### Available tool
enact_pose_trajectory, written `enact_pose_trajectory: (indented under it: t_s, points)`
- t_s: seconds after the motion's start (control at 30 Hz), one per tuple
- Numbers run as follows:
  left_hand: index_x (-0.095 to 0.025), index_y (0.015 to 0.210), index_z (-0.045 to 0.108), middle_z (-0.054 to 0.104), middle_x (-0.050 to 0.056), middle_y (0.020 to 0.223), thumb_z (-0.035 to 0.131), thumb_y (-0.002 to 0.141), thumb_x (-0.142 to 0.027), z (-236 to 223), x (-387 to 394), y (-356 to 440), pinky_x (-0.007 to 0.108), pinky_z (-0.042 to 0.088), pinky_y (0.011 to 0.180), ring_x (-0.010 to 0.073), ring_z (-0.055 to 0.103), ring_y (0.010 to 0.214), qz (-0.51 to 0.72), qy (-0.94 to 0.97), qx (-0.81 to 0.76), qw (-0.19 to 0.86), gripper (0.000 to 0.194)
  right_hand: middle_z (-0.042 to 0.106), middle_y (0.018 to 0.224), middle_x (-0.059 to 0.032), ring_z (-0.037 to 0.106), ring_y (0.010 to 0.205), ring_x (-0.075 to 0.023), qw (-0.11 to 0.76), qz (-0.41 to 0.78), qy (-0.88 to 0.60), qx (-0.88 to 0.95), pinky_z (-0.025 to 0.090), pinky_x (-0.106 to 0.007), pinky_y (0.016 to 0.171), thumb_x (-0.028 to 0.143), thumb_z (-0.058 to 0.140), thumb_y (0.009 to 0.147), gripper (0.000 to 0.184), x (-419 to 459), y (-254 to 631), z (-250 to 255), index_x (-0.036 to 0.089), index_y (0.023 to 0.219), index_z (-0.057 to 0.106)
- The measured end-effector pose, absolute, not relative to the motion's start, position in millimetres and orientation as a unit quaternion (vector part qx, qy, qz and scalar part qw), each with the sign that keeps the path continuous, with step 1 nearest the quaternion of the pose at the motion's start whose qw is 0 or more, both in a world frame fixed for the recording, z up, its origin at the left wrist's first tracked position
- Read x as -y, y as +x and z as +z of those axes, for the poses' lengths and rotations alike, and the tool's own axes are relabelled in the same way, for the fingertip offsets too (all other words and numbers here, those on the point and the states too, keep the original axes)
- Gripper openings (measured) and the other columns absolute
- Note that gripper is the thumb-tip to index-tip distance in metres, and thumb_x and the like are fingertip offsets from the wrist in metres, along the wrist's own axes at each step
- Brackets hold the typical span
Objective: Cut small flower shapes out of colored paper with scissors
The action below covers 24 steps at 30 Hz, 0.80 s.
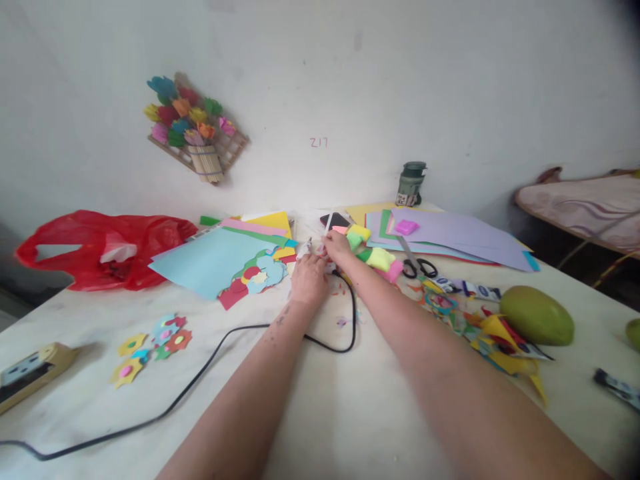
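Observation:
My right hand [339, 248] is closed in a pinch at the lower end of a thin white stick [329, 223] that points up toward the wall. Just to its left, my left hand [310, 279] curls down over a whitish object [305, 249], mostly hidden, whose kind I cannot make out. A black cord [354, 313] loops over the table and ends beside my hands. Bright pieces of soft-looking material [377, 258] in yellow, green and pink lie right of my right hand. Cut paper shapes [257, 275] lie left of my left hand.
Paper flowers [127, 369] and a power strip [35, 373] lie at left, behind them a red plastic bag [150, 230]. Blue paper [210, 257] and lilac paper [450, 230] flank my hands. Scissors [415, 257], paper scraps [493, 330], a green fruit [536, 315] and a bottle [411, 183] are at right.

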<state>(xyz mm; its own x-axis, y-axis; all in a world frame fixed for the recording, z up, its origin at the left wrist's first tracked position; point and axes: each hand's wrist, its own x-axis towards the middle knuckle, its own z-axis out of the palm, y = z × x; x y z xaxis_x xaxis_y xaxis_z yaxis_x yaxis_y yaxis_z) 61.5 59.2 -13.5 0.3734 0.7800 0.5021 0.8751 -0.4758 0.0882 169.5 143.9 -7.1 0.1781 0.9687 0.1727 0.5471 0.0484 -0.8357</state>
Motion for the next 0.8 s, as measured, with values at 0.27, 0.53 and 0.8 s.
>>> enact_pose_trajectory:
  t_s: [0.27, 0.53, 0.8]
  points:
    - [-0.013, 0.089, 0.067, 0.066, 0.01, 0.093, 0.05, 0.072, -0.007, -11.3, -54.1, 65.7, 0.036, 0.043, 0.089, 0.0248, 0.055, 0.099, -0.229, -0.818, 0.518, 0.101, 0.025, 0.056, 0.056, 0.0034, 0.047, 0.043, -0.0071, 0.587, 0.279, -0.545, 0.53, 0.04, -0.017, 0.045, 0.021, 0.043, 0.089, 0.02, -138.4, 176.6, 45.4, 0.019, 0.068, 0.044]
    - [-0.012, 0.089, 0.066, 0.066, 0.011, 0.095, 0.052, 0.07, -0.008, -18.7, -57.9, 64.2, 0.037, 0.043, 0.09, 0.0251, 0.055, 0.098, -0.25, -0.822, 0.499, 0.113, 0.024, 0.061, 0.057, 0.0008, 0.049, 0.044, -0.0064, 0.615, 0.396, -0.447, 0.514, 0.032, -0.014, 0.036, 0.014, 0.048, 0.084, 0.017, -118.8, 185.4, 72.7, 0.017, 0.067, 0.047]
    - [-0.017, 0.097, 0.068, 0.062, 0.009, 0.111, 0.053, 0.066, -0.009, -19.2, -55.1, 61.5, 0.038, 0.042, 0.091, 0.0257, 0.051, 0.104, -0.282, -0.808, 0.505, 0.113, 0.035, 0.063, 0.059, -0.0001, 0.048, 0.043, -0.0067, 0.598, 0.485, -0.418, 0.481, 0.032, -0.017, 0.037, 0.015, 0.049, 0.083, 0.009, -117.2, 191.5, 47.6, 0.015, 0.075, 0.054]
